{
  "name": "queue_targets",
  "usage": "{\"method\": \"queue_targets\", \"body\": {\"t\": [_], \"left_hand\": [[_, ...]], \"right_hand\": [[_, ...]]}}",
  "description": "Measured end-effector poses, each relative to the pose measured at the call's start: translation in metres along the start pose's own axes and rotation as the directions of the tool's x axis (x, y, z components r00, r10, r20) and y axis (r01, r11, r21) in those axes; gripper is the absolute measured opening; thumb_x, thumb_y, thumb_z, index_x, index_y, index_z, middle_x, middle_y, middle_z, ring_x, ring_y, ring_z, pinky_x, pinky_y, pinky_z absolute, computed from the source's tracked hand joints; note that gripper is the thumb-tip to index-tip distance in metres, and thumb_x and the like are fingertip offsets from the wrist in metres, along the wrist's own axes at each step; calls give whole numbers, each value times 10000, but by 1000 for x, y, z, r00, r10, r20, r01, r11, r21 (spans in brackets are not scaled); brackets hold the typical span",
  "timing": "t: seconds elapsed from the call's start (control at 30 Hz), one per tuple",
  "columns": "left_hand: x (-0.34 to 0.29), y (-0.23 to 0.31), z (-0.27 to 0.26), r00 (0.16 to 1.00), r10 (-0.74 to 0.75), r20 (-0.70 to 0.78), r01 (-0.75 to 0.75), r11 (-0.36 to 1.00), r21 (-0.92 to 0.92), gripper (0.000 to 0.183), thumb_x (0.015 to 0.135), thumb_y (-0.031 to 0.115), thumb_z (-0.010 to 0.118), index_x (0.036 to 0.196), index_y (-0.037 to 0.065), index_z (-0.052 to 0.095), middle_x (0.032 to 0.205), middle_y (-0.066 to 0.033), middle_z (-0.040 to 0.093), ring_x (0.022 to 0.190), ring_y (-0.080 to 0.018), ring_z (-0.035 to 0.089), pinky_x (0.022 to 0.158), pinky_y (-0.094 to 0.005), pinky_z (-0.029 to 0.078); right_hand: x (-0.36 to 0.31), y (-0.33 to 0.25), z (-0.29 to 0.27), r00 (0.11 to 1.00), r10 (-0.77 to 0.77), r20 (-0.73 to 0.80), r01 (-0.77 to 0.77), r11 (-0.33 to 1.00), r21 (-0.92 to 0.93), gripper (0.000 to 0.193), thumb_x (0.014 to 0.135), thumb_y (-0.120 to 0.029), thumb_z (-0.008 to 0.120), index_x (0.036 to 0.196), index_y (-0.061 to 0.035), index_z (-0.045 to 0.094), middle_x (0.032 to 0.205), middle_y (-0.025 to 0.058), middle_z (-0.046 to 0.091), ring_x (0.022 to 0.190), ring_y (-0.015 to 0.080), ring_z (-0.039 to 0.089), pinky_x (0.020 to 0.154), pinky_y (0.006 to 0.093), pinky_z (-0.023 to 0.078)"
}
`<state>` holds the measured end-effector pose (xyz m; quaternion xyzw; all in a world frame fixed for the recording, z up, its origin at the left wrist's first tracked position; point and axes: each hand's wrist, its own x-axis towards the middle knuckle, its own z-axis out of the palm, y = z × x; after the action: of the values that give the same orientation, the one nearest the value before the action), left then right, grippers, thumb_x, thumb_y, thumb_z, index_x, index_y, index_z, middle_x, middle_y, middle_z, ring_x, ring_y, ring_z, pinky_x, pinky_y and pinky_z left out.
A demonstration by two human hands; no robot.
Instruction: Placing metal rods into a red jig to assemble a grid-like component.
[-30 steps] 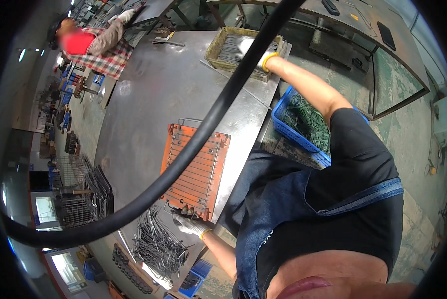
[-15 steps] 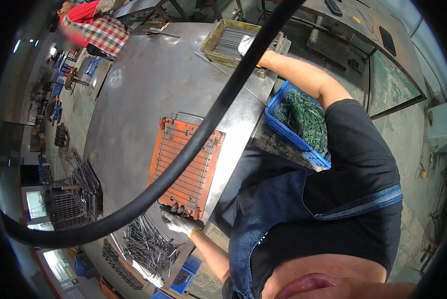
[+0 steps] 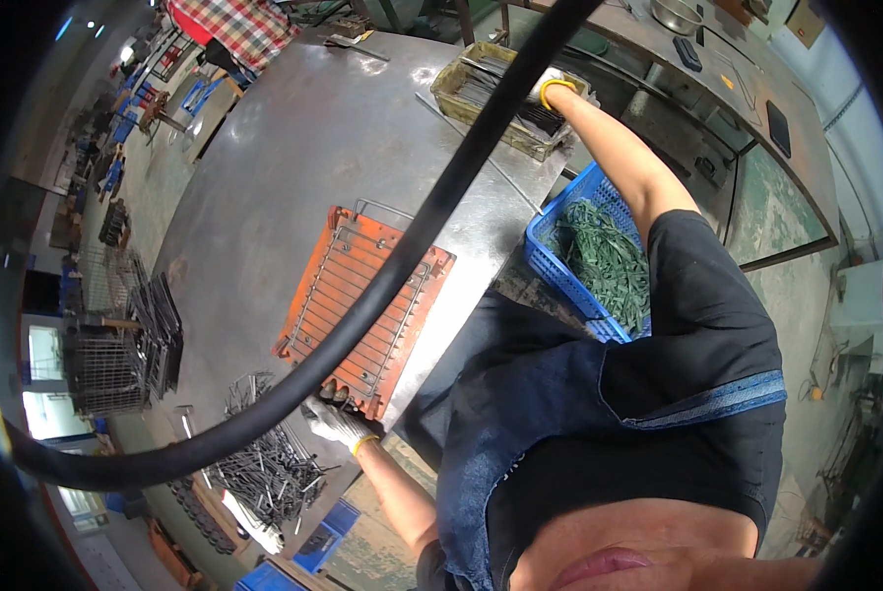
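Observation:
A wire rack (image 3: 362, 305) with many thin crossbars lies on an orange jig (image 3: 414, 340) on the metal table. At the jig's near left corner is my left hand (image 3: 338, 422), in a white glove with darkened fingertips, fingers curled over the rack's end. My right hand (image 3: 554, 85), gloved with a yellow cuff, reaches into a worn yellowish tray (image 3: 449, 97) of thin metal rods (image 3: 481, 87) at the far right. A thick black cable crosses in front, and the right fingers are mostly hidden.
A blue basket (image 3: 556, 258) of green strips (image 3: 604, 251) stands beside the table. A heap of short metal rods (image 3: 274, 473) lies at the near left, close to a white glove (image 3: 252, 522). Wire racks (image 3: 116, 364) stand beyond. A person (image 3: 239, 30) is at the far left.
My right hand has shifted right and deeper into the tray, and its yellow cuff now shows. The left hand stays at the rack's corner. The whole view has turned slightly.

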<state>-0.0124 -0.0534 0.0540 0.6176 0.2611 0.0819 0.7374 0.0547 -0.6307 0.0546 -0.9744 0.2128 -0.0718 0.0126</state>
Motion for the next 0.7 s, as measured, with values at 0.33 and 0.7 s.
{"method": "queue_targets", "body": {"t": [0.33, 0.7], "left_hand": [[47, -16, -2, 997, -56, -44, 54, 998, -40, 371, 952, 387, 514, 890, 34, 611, 658, -66, 584, 466, -136, 503, 369, -257, 342], [50, -22, -11, 980, 123, -159, -138, 987, -87, 320, 974, 259, 470, 786, 15, 558, 536, -32, 501, 371, -90, 406, 322, -241, 287]], "right_hand": [[-8, 30, -14, 993, -63, -103, 106, 866, 489, 400, 869, -384, 596, 1016, -18, 660, 826, 137, 689, 724, 234, 637, 708, 365, 491], [-6, 43, 16, 998, 44, 53, -69, 661, 747, 343, 912, -296, 577, 1101, -23, 663, 720, 43, 666, 547, 107, 571, 519, 292, 450]]}}
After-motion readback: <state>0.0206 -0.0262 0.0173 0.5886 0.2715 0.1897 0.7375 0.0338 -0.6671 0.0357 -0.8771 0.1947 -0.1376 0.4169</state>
